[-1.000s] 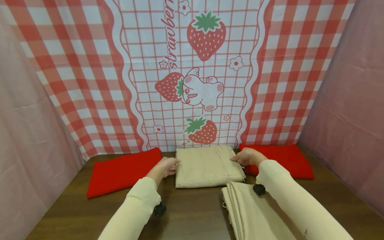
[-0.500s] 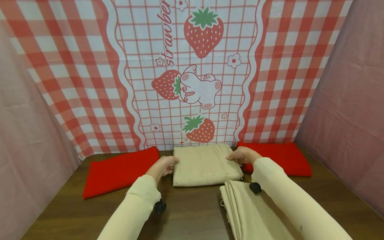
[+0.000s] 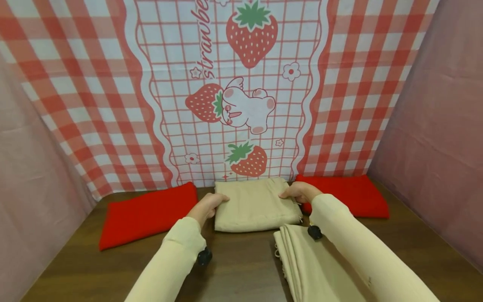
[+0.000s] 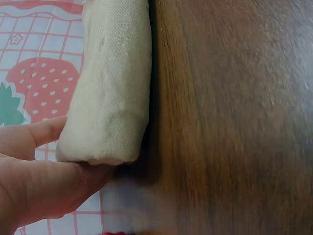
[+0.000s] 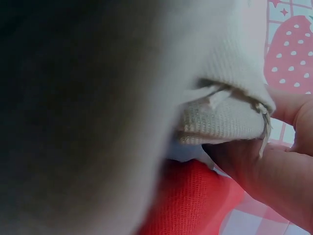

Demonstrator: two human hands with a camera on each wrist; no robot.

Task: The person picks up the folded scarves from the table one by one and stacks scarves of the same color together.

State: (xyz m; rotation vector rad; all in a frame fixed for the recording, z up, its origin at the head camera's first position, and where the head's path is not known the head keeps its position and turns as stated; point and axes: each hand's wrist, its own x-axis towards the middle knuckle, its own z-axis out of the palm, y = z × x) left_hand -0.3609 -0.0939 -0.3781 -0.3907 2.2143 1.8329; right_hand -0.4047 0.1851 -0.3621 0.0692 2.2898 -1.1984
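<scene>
A folded beige scarf (image 3: pixel 256 205) with a fringed right end lies at the back middle of the table. My left hand (image 3: pixel 209 206) grips its left side, thumb on top and the other fingers reaching beneath the edge. In the left wrist view the scarf's rolled end (image 4: pixel 112 112) sits between thumb and fingers of that hand (image 4: pixel 39 181). On the opposite side my right hand (image 3: pixel 302 192) pinches the fringed edge, its thumb over the top. Its right wrist view shows fringe strands hanging by the hand (image 5: pixel 274 166); a dark blurred shape covers the left part.
A red folded cloth (image 3: pixel 151 214) lies at left, and another red folded cloth (image 3: pixel 347 197) at back right. A second beige fringed scarf (image 3: pixel 317 268) lies at front right, under my right forearm. A strawberry-print curtain (image 3: pixel 245 105) hangs behind the wooden table (image 3: pixel 234 264).
Both thumbs have moved further inward over the top of the folded beige scarf. The head view has shifted slightly, and the scarf still lies at the back middle.
</scene>
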